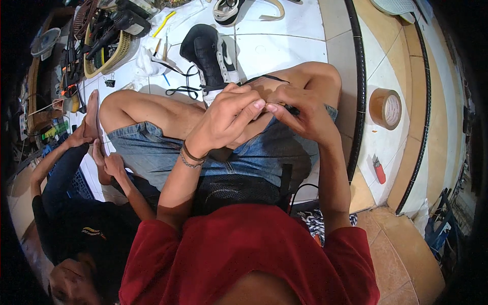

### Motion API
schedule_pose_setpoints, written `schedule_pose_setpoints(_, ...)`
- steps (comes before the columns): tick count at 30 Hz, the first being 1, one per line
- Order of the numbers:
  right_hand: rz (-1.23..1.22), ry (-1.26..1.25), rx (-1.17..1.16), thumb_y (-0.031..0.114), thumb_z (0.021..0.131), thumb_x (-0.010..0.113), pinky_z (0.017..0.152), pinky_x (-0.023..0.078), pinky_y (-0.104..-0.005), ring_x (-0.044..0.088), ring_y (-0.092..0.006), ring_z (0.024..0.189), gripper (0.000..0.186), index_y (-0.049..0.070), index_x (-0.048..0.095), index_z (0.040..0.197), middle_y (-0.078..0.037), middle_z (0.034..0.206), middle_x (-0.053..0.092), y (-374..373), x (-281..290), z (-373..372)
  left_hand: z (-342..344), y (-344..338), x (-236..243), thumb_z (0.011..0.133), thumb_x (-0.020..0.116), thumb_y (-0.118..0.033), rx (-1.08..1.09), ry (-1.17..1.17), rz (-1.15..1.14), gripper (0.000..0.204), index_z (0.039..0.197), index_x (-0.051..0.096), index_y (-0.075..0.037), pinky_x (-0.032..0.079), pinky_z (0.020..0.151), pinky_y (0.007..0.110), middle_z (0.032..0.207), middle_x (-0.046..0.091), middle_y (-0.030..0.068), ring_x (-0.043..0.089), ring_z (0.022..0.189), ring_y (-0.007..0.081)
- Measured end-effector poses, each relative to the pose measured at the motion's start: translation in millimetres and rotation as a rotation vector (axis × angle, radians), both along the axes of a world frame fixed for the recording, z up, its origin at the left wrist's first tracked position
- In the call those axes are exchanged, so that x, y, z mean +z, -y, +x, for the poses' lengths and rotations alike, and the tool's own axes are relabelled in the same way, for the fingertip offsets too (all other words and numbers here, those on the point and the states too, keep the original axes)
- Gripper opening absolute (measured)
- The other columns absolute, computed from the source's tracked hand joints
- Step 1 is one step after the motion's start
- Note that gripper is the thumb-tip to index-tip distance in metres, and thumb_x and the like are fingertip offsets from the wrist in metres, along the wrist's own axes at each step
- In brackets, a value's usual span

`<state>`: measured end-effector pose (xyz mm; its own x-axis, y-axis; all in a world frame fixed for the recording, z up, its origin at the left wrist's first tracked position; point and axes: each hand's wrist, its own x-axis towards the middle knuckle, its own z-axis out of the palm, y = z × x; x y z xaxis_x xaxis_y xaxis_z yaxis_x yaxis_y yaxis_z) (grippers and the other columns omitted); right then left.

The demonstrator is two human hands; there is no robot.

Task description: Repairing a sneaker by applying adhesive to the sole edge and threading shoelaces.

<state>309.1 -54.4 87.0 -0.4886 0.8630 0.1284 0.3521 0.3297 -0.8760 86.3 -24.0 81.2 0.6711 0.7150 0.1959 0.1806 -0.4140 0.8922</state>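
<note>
My left hand (233, 114) and my right hand (300, 109) meet above my crossed legs, thumbs and fingers pinched. Between the fingertips is something tiny, mostly hidden; a dark bit shows under my right fingers. Just beyond my left hand stands a black and white high-top shoe (208, 56), partly covered by that hand. Its loose black lace (184, 90) curls on the tiles to the left. Another black strand (269, 78) runs from the shoe side toward the back of my right hand.
A yellow basket of tools (124, 51) stands at far left. Another shoe (226, 11) lies at the back. On the right are a brown tape roll (385, 109) and a red-handled cutter (379, 170), beyond a black-edged step (360, 76). A person (91, 203) sits close at my left.
</note>
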Motion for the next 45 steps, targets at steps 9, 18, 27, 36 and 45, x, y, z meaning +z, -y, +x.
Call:
schedule_pose_setpoints(9,0.239,-0.008,-0.093,0.018,0.086,0.070,0.079,0.048,-0.0379,0.062,-0.0270,0.083,0.019,0.008,0.063,0.100,-0.008,0.087,0.063,-1.5,-2.3,-13.1,0.0,-0.4,-4.7,0.099,0.054,-0.016,0.047,0.064,-0.088,0.026,0.080,0.063,0.000,0.034,0.064,0.035,0.063,0.044,0.0114,0.043,0.060,0.0272)
schedule_pose_setpoints(18,0.341,-0.117,-0.173,0.017,0.081,0.076,0.077,0.051,-0.0360,0.063,-0.0252,0.080,0.016,0.010,0.068,0.092,-0.005,0.081,0.065,-0.8,-14.8,-22.7,2.9,3.6,-2.5,0.098,0.055,-0.012,0.109,0.190,-0.182,0.025,0.079,0.062,0.003,0.034,0.057,0.035,0.060,0.042,0.0107,0.039,0.054,0.0241)
schedule_pose_setpoints(27,0.364,-0.022,-0.196,0.016,0.079,0.077,0.080,0.050,-0.0369,0.064,-0.0228,0.087,0.024,0.011,0.068,0.100,-0.004,0.088,0.067,3.3,-11.3,-20.2,2.7,9.1,0.9,0.100,0.053,-0.012,0.161,0.172,-0.308,0.034,0.071,0.054,0.005,0.033,0.055,0.034,0.057,0.038,0.0079,0.035,0.054,0.0176)
schedule_pose_setpoints(36,0.448,-0.039,-0.200,0.014,0.078,0.080,0.077,0.050,-0.0393,0.059,-0.0226,0.069,0.019,0.008,0.063,0.086,-0.004,0.077,0.060,7.1,-22.8,-22.6,5.5,12.3,-2.3,0.101,0.054,-0.013,0.169,0.213,-0.349,0.039,0.067,0.049,0.004,0.032,0.053,0.033,0.054,0.037,0.0066,0.032,0.053,0.0159)
schedule_pose_setpoints(45,0.268,-0.231,-0.323,0.012,0.076,0.082,0.071,0.049,-0.0324,0.063,-0.0243,0.071,0.021,0.006,0.067,0.089,-0.005,0.073,0.061,12.6,-27.6,-34.5,6.4,9.9,1.6,0.100,0.057,-0.017,0.243,0.177,-0.300,0.034,0.075,0.063,0.005,0.030,0.050,0.032,0.055,0.038,0.0086,0.034,0.051,0.0140)
